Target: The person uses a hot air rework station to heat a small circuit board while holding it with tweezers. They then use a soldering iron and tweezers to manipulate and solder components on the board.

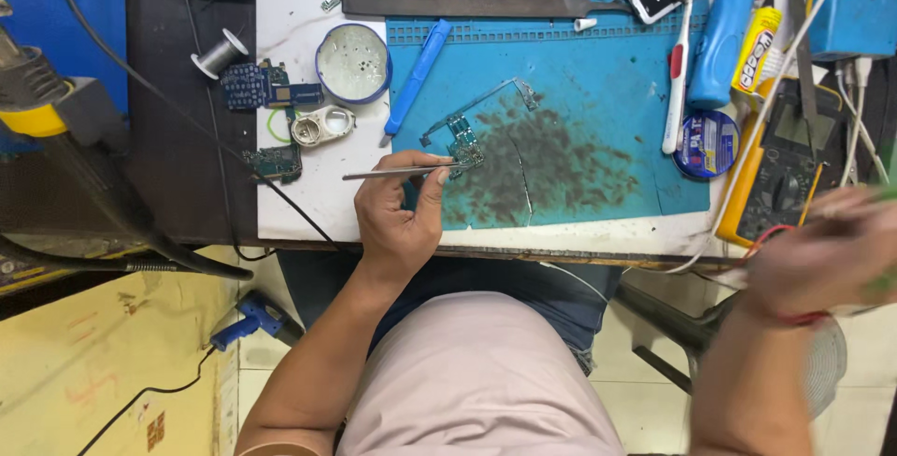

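Observation:
My left hand (400, 208) grips metal tweezers (397, 173) whose tips touch a small circuit board (464, 145) lying on a stained blue work mat (598, 120). A thin metal frame piece (491, 96) extends from the board toward the upper right. My right hand (827, 255) is blurred at the right edge, below the table's front edge, next to a yellow multimeter (780, 176). It seems closed around something blurred and greenish, which I cannot make out.
A blue plastic pry tool (418, 75), a round tin (352, 64), other circuit boards (266, 87), a solder spool (220, 52), a toothbrush (676, 64), a blue bottle (719, 40) and a round paste tin (707, 143) surround the mat. A hot-air tool (37, 101) sits at the left.

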